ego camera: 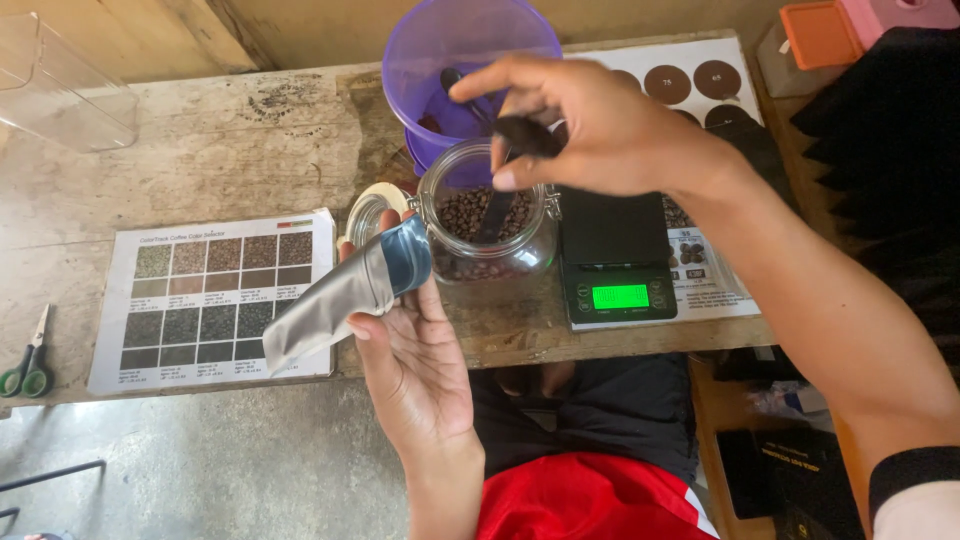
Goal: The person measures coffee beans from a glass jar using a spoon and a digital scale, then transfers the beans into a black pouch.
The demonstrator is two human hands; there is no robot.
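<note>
Over the worn wooden table (250,130), right hand (590,125) arches palm-down, fingers pinched on a dark scoop (510,165) dipping into the clear glass jar of coffee beans (487,225). Left hand (415,365), palm up, grips an open silver foil pouch (345,295) just left of the jar.

**Colours on the bench**

We see a silver foil pouch (335,305) with a blue-tinted open mouth, and a clear glass jar (487,228) filled with dark brown beans. Behind it stands a translucent purple plastic tub (450,60). The flat black scale (615,255) shows a bright green display. A white chart sheet (215,300) bears a grid of grey and brown squares. The scissors (27,362) have green handles. Our worn wooden bench (200,140) is pale grey-brown.
</note>
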